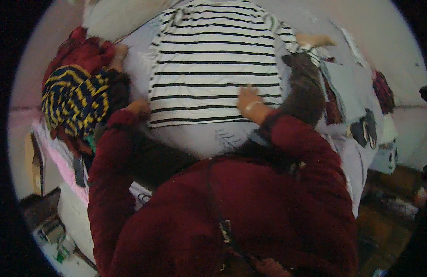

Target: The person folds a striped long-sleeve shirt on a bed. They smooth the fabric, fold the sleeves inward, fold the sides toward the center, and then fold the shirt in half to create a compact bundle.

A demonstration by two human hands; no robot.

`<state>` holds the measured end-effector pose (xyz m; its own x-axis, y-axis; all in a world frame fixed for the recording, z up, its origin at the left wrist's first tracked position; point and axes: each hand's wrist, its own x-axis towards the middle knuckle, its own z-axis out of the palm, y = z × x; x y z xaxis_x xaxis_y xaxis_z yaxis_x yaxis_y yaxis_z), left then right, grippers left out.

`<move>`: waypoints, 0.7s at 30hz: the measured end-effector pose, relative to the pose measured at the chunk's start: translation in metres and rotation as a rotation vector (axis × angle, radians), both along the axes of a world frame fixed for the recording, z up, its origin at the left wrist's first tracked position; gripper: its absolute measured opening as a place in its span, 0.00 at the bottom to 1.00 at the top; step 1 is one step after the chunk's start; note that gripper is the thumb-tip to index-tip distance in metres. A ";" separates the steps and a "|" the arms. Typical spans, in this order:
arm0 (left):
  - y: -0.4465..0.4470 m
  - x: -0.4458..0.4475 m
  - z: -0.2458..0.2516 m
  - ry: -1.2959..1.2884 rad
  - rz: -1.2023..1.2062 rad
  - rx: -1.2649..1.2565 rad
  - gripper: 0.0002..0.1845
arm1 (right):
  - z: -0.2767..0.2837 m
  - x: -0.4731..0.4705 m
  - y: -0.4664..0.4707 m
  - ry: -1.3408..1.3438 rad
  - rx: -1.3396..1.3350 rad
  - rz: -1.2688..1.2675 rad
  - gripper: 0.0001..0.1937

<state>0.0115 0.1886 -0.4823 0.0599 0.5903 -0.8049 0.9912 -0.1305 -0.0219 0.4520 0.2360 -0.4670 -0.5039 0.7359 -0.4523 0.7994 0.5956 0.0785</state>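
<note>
A white long-sleeved shirt with black stripes point(213, 79) lies spread out in front of me, its hem towards my body. My right hand point(252, 102) rests on the cloth near the right end of the hem, palm down, fingers stretched forward. At the left side edge, close to the lower corner, is my left hand point(140, 106); its fingers are blurred, and whether they pinch the fabric is unclear. The shirt's right sleeve point(288, 36) runs down beside my right foot point(315, 41), and its cuff lies near my trouser leg.
Under everything is a bed with a pale sheet point(230, 138). On the left sit a bundled navy-and-yellow striped garment point(75, 100) and a dark red cloth point(78, 52). Folded clothes point(348, 83) lie on the right. A pale pillow-like object point(127, 17) is at the far left.
</note>
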 end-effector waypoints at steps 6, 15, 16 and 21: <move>-0.004 0.005 0.009 -0.057 0.075 0.046 0.22 | 0.046 0.020 -0.031 -0.288 -0.533 0.213 0.16; 0.005 -0.009 -0.011 -0.156 0.166 0.082 0.19 | 0.032 0.046 0.019 -0.157 -0.052 -0.183 0.18; 0.007 -0.010 -0.014 -0.199 0.429 0.070 0.19 | 0.029 0.048 0.014 -0.163 -0.272 -0.100 0.16; 0.007 -0.013 -0.037 -0.163 0.188 0.234 0.20 | 0.032 0.042 0.005 -0.219 -0.463 0.006 0.19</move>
<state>-0.0011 0.1953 -0.5195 0.0487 0.7709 -0.6351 0.9904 0.0452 0.1308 0.4941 0.2415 -0.4354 -0.3643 0.4306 -0.8258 0.7900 0.6124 -0.0292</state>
